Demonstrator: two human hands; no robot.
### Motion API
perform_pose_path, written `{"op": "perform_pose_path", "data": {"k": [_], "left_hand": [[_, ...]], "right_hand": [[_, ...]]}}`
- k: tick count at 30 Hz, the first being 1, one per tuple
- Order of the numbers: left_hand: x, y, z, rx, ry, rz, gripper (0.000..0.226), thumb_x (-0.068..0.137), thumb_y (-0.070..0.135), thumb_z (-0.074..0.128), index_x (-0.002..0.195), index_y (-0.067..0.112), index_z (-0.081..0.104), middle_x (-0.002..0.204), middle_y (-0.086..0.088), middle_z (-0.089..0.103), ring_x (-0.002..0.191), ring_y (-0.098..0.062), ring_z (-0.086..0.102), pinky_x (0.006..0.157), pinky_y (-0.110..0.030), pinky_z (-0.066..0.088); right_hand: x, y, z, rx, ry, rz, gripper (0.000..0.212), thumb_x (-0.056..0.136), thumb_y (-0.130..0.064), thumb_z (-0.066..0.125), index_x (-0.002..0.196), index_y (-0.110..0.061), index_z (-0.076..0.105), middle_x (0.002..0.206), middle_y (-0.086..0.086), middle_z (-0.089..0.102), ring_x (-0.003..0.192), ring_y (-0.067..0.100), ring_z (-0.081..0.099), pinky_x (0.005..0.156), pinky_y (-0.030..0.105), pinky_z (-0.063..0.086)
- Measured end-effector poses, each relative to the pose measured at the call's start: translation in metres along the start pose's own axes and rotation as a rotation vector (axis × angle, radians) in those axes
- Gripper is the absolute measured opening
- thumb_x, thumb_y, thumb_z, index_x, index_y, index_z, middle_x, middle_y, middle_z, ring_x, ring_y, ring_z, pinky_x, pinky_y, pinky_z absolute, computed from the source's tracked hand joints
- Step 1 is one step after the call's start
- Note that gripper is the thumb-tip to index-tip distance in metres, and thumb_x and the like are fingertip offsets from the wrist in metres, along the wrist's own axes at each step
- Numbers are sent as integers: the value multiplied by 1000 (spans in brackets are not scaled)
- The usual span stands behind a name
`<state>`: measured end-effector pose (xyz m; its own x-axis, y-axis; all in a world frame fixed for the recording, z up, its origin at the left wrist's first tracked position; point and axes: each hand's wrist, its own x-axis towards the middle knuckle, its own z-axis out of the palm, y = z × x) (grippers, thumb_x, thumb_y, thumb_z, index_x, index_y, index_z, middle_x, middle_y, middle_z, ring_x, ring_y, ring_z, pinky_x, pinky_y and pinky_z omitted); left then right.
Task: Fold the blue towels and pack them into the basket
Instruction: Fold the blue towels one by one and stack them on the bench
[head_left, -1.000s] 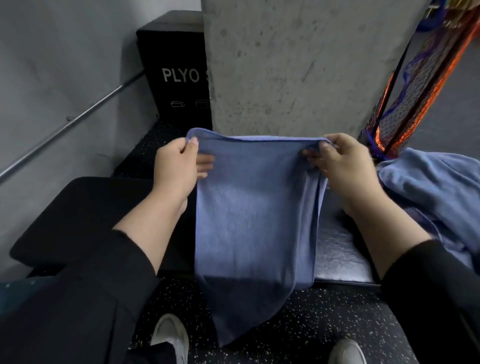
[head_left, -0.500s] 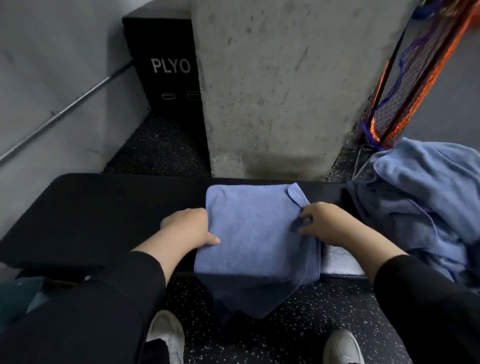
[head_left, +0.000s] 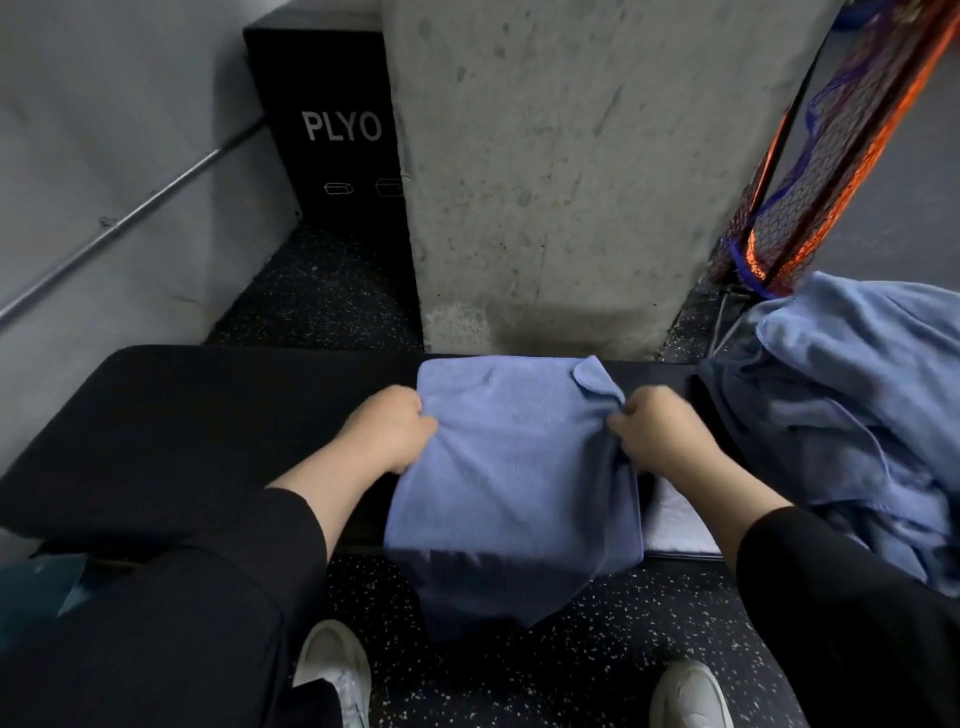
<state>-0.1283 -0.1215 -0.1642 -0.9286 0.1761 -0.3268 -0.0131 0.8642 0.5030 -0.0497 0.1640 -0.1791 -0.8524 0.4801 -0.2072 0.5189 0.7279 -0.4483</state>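
A blue towel (head_left: 511, 457) lies across the black padded bench (head_left: 197, 426), its near part hanging over the front edge toward the floor. My left hand (head_left: 387, 428) grips its left edge with curled fingers. My right hand (head_left: 654, 431) pinches the right edge, just below a small turned-over corner. A heap of unfolded blue towels (head_left: 852, 410) lies on the bench's right end. An orange and blue mesh basket (head_left: 810, 171) stands behind that heap, only partly in view.
A concrete pillar (head_left: 582, 171) rises right behind the bench. A black box marked PLYO (head_left: 332, 135) stands at the back left beside a grey wall with a metal rail (head_left: 130, 218). Speckled dark floor and my white shoes (head_left: 332, 670) lie below.
The towel, held up in the air one second ago, has been laid down on the bench. Both hands slid from its top corners to its side edges and now clench them.
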Motion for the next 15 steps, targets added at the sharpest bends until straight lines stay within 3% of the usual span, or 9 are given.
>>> {"op": "perform_pose_path", "data": {"k": [3, 5, 6, 8, 10, 12, 15], "left_hand": [[12, 10, -14, -344, 208, 35, 19, 98, 17, 51, 80, 11, 55, 65, -7, 71, 54, -24, 66, 63, -40, 56], [19, 19, -22, -547, 251, 44, 17, 103, 19, 49, 110, 12, 63, 87, -4, 74, 77, -21, 72, 68, -37, 57], [23, 21, -23, -572, 223, 45, 27, 103, 20, 49, 128, 15, 59, 105, -3, 72, 93, -21, 70, 73, -35, 55], [27, 19, -19, -439, 100, 64, 51, 102, 25, 55, 151, 20, 41, 137, -1, 59, 122, -21, 59, 93, -36, 51], [27, 11, -11, -121, 18, 93, 60, 98, 32, 62, 151, 19, 40, 146, -3, 53, 130, -22, 53, 104, -39, 47], [24, 2, -6, 199, 29, 97, 49, 94, 38, 66, 136, 18, 52, 130, -2, 59, 113, -23, 59, 89, -39, 51], [15, -1, -11, 411, 14, 2, 35, 90, 44, 69, 111, 20, 53, 102, 2, 57, 86, -18, 58, 61, -33, 44]], "right_hand": [[24, -14, -15, 346, 180, -48, 36, 78, -45, 55, 76, -10, 63, 68, 7, 72, 72, 33, 71, 71, 46, 60], [33, -23, -22, 410, 191, -86, 25, 85, -37, 62, 90, -12, 66, 91, 12, 74, 88, 35, 70, 82, 47, 58], [33, -27, -21, 374, 154, -111, 22, 89, -29, 63, 102, -12, 66, 101, 13, 73, 94, 33, 68, 84, 42, 54], [29, -30, -13, 213, -14, -151, 36, 93, -26, 65, 121, -6, 57, 114, 13, 68, 98, 28, 60, 79, 36, 43], [23, -25, -3, 42, -134, -176, 49, 93, -29, 67, 133, -7, 51, 123, 14, 64, 103, 28, 57, 80, 34, 41], [18, -15, 1, -12, -112, -176, 55, 92, -29, 68, 143, -17, 49, 131, 11, 62, 115, 29, 58, 88, 32, 43], [13, -7, -4, -29, 50, -189, 50, 90, -28, 70, 136, -16, 57, 127, 9, 64, 117, 29, 59, 90, 33, 44]]}}
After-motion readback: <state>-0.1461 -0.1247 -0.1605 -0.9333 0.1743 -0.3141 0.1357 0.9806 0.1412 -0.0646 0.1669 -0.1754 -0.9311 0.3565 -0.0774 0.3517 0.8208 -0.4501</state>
